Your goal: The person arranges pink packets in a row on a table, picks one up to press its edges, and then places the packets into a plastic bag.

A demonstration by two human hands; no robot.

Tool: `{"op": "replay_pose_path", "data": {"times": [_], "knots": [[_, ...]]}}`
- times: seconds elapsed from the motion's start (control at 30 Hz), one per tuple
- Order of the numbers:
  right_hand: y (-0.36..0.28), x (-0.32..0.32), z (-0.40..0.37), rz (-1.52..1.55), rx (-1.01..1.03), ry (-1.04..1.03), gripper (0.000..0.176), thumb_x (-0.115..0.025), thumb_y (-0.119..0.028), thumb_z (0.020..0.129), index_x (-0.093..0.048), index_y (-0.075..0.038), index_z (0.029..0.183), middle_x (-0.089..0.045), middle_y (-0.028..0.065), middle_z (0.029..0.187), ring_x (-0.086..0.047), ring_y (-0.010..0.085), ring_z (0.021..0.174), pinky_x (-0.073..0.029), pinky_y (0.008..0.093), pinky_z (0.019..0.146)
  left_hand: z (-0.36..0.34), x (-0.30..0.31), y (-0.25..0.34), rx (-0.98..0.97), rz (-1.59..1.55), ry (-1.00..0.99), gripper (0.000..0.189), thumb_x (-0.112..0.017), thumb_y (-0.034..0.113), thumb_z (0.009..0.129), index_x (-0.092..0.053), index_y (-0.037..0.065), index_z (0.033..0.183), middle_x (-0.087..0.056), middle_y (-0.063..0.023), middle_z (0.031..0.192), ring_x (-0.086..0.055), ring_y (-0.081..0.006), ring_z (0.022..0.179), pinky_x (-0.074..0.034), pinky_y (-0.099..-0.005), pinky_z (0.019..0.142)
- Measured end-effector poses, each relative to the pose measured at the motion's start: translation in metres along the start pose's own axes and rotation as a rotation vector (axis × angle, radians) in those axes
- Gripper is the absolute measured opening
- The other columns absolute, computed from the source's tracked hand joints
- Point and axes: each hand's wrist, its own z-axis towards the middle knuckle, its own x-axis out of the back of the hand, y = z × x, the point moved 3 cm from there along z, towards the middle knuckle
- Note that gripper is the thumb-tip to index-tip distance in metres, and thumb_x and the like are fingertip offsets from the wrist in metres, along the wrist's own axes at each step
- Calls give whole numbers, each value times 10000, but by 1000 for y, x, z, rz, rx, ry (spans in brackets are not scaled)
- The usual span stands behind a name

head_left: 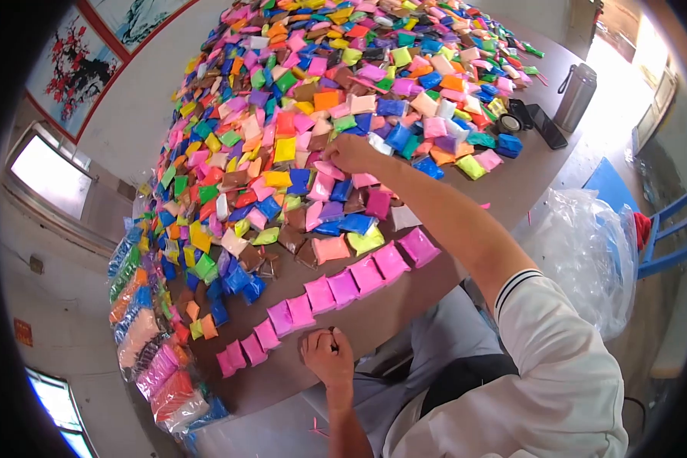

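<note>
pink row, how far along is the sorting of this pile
Done: a pink row of packets lies lined up near the table edge. In hand: the right hand reaches into the mixed pile, and the left hand rests curled by the row. Left: most of the pile is unsorted, with pink packets scattered through it.

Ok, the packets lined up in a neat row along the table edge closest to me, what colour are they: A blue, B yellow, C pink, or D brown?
C: the row of packets beside the left hand is all pink, while the right hand reaches into the mixed pile of many colours.
</note>
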Motion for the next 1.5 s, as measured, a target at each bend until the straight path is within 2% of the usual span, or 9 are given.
{"op": "replay_pose_path", "data": {"times": [0.03,0.13,0.37,0.47,0.6,0.73,0.93,1.23,1.5], "knots": [[3,1,7,6,90,10,243,-558,-123,822,-776,-126,930,-732,141,934,-703,327,860,-553,434,784,-1,0,0,-3,-2,3,233,-687,99,786,-513,57,636,-606,-54,821,-561,-306,773,-434,-456,708],[22,5,10,-60,-142,100,228,-564,-128,823,-772,-115,917,-727,157,894,-707,314,861,-552,434,781,2,1,1,-17,-7,0,228,-693,95,780,-517,59,640,-610,-51,829,-563,-304,776,-434,-453,709],[25,-16,7,-489,-278,-162,420,-659,-207,805,-653,-210,1225,-709,144,1088,-678,349,1020,-532,489,861,4,4,5,-15,-22,-22,215,-681,80,802,-528,50,654,-610,-63,827,-560,-303,780,-439,-441,728],[20,-15,6,-442,-268,-77,252,-637,-149,780,-687,-74,1015,-713,185,1044,-683,355,1033,-536,477,875,3,6,5,-4,-45,-10,207,-680,72,804,-533,44,660,-615,-70,830,-564,-305,789,-442,-437,735],[24,-4,13,-233,-178,-19,314,-706,-236,740,-663,-91,1015,-707,172,970,-677,368,926,-529,470,776,2,7,3,-9,-62,-2,176,-683,99,810,-566,56,686,-622,-55,854,-566,-294,791,-444,-442,729],[15,23,-10,-107,-139,8,267,-718,-140,794,-661,-31,1031,-695,130,921,-674,234,827,-525,353,711,0,8,1,-27,-81,22,169,-684,112,820,-576,51,705,-623,-59,854,-568,-296,796,-448,-438,738],[-36,57,-94,772,-193,-194,386,-672,-195,945,-604,19,1259,-656,0,1009,-605,83,912,-502,258,764,-1,7,1,-65,-127,2,169,-687,147,840,-593,42,746,-620,-81,848,-572,-314,807,-444,-444,745],[-137,-14,-231,733,-213,-615,392,-629,-304,982,-578,-30,1258,-581,-30,987,-553,54,923,-484,248,777,-2,16,-6,-3,-300,-126,240,-651,254,895,-638,19,847,-643,-124,920,-585,-329,867,-428,-434,810],[-159,-38,-237,834,-178,-815,228,-547,-216,1014,-567,-41,1159,-570,-20,915,-533,60,749,-474,249,686,-12,15,-21,41,-445,-196,327,-634,339,904,-679,22,972,-651,-146,989,-581,-349,958,-407,-455,891]]}}
